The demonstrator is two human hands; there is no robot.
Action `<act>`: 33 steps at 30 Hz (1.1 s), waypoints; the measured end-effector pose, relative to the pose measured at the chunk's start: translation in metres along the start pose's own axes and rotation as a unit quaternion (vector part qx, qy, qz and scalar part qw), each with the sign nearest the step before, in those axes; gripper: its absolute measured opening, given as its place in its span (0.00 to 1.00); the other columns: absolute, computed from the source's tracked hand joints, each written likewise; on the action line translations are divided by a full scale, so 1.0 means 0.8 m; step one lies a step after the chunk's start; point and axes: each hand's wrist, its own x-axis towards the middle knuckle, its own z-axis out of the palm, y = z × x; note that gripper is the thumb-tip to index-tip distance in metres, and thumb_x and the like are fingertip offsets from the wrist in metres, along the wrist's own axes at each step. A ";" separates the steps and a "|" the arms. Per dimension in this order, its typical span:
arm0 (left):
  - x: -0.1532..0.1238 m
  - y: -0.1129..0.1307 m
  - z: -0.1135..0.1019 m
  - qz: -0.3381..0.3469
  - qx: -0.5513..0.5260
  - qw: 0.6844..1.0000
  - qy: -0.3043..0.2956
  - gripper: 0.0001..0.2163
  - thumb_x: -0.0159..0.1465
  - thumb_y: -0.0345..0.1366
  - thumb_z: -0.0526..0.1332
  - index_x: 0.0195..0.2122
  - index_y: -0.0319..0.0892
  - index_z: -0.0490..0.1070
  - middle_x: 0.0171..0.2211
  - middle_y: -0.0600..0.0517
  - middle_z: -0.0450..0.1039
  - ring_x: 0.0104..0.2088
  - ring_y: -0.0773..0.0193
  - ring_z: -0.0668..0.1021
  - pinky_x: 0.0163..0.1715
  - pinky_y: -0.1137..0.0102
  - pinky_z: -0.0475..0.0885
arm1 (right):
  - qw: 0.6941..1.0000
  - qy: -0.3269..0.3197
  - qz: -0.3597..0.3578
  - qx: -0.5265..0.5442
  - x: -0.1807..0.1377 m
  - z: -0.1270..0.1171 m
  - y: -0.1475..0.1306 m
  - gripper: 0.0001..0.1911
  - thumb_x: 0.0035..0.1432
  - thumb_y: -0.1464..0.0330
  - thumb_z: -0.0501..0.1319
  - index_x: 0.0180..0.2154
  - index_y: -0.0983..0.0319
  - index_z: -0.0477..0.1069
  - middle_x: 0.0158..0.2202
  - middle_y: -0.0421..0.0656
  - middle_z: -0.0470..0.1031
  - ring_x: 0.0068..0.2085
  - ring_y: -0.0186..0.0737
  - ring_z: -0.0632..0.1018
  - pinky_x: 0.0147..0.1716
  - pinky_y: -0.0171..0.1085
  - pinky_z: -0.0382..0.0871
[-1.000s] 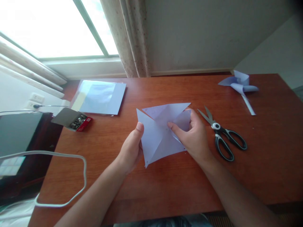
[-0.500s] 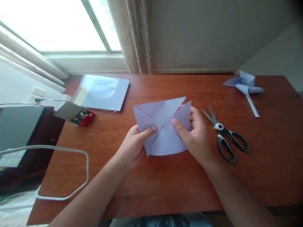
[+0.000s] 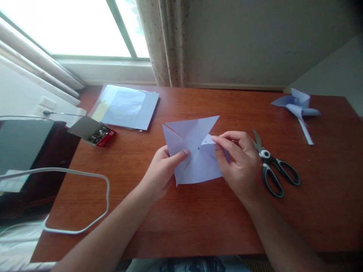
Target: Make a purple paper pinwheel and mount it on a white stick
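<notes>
A square paper sheet (image 3: 195, 166), slit in from its corners and with a small hole at its centre, is held above the desk. My left hand (image 3: 167, 166) grips its left side, thumb on top and fingers underneath. With thumb and fingertips my right hand (image 3: 236, 155) pinches one corner flap, folded over toward the central hole. The flap's tip shows a small hole and lies short of the centre. Black-and-white scissors (image 3: 273, 162) lie with parted blades just right of my right hand. A finished paper pinwheel (image 3: 297, 107) with a rolled paper stick rests at the back right.
An open red box (image 3: 102, 136) of small metal pieces stands at the desk's left edge. Behind it lies a plastic-covered stack of paper (image 3: 127, 107). A white cable (image 3: 107, 196) loops over the left front of the wooden desk (image 3: 184, 226).
My right hand has shifted from holding the sheet's right side to pinching a corner flap, which is now bent inward toward the middle. My left hand keeps its grip. The view has shifted slightly.
</notes>
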 end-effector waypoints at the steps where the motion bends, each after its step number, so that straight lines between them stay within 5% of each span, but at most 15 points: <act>1: 0.000 0.000 0.000 0.001 0.001 1.000 0.001 0.13 0.52 0.35 0.77 0.36 0.35 0.82 0.32 0.45 0.85 0.31 0.58 0.84 0.34 0.70 0.77 | 1.000 -0.009 -0.027 -0.006 0.000 -0.001 0.000 0.14 0.65 0.76 0.63 0.48 0.53 0.78 0.41 0.44 0.77 0.40 0.40 0.77 0.38 0.42 0.76; 8: 0.001 0.000 -0.001 0.014 -0.014 1.000 -0.011 0.13 0.54 0.37 0.76 0.39 0.36 0.83 0.33 0.44 0.85 0.32 0.55 0.85 0.34 0.68 0.77 | 0.993 -0.060 -0.102 -0.020 -0.001 0.001 0.005 0.16 0.64 0.75 0.64 0.51 0.54 0.77 0.46 0.47 0.79 0.46 0.46 0.77 0.45 0.47 0.76; 18: 0.000 0.002 0.001 0.011 -0.018 1.000 -0.013 0.14 0.52 0.35 0.76 0.39 0.36 0.83 0.32 0.45 0.85 0.32 0.54 0.85 0.32 0.68 0.77 | 0.996 -0.066 -0.042 0.034 -0.001 0.002 0.002 0.09 0.66 0.69 0.65 0.48 0.55 0.78 0.47 0.47 0.78 0.46 0.44 0.78 0.41 0.44 0.77; 24: 0.000 0.002 0.001 0.011 -0.017 1.000 -0.011 0.13 0.52 0.35 0.76 0.38 0.36 0.83 0.31 0.46 0.85 0.31 0.55 0.84 0.32 0.69 0.77 | 0.997 -0.060 -0.007 0.053 -0.001 0.001 0.004 0.09 0.66 0.65 0.66 0.48 0.55 0.78 0.48 0.47 0.79 0.48 0.46 0.80 0.48 0.47 0.77; 33: 0.000 0.002 0.001 0.003 -0.017 1.000 0.000 0.13 0.51 0.35 0.76 0.36 0.36 0.82 0.29 0.46 0.84 0.29 0.55 0.84 0.30 0.69 0.75 | 0.987 -0.085 0.024 0.133 0.008 -0.014 0.004 0.17 0.70 0.72 0.54 0.54 0.53 0.76 0.53 0.46 0.77 0.54 0.46 0.79 0.53 0.50 0.75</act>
